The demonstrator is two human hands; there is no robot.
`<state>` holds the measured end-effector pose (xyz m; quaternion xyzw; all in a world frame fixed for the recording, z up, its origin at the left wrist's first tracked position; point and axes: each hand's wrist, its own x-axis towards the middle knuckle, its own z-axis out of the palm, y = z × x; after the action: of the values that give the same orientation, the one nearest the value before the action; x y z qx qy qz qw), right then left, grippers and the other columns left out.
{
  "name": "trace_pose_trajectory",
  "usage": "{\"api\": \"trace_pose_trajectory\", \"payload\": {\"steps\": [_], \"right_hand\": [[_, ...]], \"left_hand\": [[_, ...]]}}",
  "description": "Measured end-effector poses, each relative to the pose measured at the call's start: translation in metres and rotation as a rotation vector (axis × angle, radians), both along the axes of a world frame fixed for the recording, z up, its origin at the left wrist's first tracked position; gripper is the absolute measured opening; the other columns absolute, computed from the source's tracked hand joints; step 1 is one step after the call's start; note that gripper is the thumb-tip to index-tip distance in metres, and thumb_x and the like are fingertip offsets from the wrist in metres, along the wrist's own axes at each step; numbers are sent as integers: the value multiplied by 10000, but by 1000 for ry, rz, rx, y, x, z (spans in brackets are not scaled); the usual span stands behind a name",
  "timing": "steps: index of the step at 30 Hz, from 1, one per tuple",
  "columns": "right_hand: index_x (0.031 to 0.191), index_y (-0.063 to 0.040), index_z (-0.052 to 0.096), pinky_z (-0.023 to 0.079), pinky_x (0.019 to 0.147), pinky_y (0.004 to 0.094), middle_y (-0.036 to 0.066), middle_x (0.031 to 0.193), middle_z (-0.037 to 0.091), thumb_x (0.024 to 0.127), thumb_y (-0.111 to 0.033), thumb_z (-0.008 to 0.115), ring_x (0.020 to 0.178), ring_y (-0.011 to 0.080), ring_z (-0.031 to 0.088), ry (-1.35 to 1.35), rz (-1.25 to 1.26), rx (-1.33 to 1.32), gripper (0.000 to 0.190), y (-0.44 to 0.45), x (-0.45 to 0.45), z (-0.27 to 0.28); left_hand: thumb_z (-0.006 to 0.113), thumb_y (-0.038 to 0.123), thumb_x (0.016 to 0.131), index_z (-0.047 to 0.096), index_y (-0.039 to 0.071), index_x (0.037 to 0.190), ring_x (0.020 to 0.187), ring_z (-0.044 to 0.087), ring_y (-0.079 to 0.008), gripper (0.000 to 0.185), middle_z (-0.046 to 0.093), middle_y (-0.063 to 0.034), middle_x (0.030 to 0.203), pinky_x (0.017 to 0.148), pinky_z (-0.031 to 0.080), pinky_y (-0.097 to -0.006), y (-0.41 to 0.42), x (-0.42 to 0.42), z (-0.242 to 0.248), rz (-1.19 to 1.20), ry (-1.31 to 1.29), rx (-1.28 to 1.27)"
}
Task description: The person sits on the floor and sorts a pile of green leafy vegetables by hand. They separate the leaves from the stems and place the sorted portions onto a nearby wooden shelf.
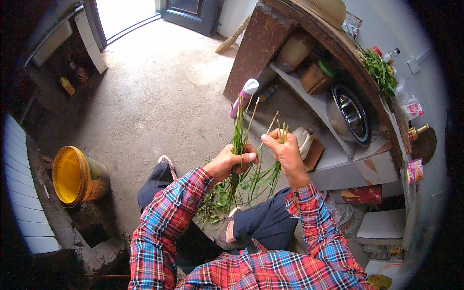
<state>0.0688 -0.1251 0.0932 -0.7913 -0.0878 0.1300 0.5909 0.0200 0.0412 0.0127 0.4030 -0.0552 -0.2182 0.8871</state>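
A bunch of long green stems stands upright in my left hand, with thin leafy ends trailing below the fist. My right hand pinches a smaller bundle of stems, its cut tips poking up and its leaves hanging down. One longer pale stalk slants between the two hands. Beneath them, a loose heap of leafy greens lies on the floor between my feet. Just beyond the left bunch is a purple spray can with a white cap.
A yellow bucket stands on the left. On the right, a shelf unit holds a steel pot and boxes, with more greens on its top. A broom leans near the open door. Bare concrete floor stretches ahead.
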Motion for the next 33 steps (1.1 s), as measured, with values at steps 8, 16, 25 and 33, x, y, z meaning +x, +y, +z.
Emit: {"api": "trace_pose_trajectory", "payload": {"steps": [8,16,25,33], "right_hand": [[822,-46,614,324,496,181,-84,649,503,834,-183,685,560,6,420,-54,73,-47,154,-3,-8,-16],[852,-6,619,396,601,196,-50,736,561,841,-132,660,673,31,484,-89,124,-156,134,-5,-19,-9],[841,-53,592,474,548,345,121,747,643,777,-113,695,652,274,646,-681,60,-495,135,-6,-20,-15],[811,-64,572,466,547,366,109,703,624,754,-92,705,645,296,628,-857,-5,-523,147,-12,-5,-18]], "left_hand": [[690,174,800,581,43,835,486,402,-57,175,528,14,666,437,287,-213,-2,0,-3,42,43,24],[676,154,806,583,38,848,478,399,-53,154,530,12,666,427,274,-210,-2,0,1,73,56,21],[654,180,823,601,41,880,495,408,-47,159,587,0,724,440,281,-195,0,0,-2,46,60,14],[645,207,838,589,47,911,591,485,-53,184,596,-4,770,487,349,-195,0,3,-14,3,19,15]]}}
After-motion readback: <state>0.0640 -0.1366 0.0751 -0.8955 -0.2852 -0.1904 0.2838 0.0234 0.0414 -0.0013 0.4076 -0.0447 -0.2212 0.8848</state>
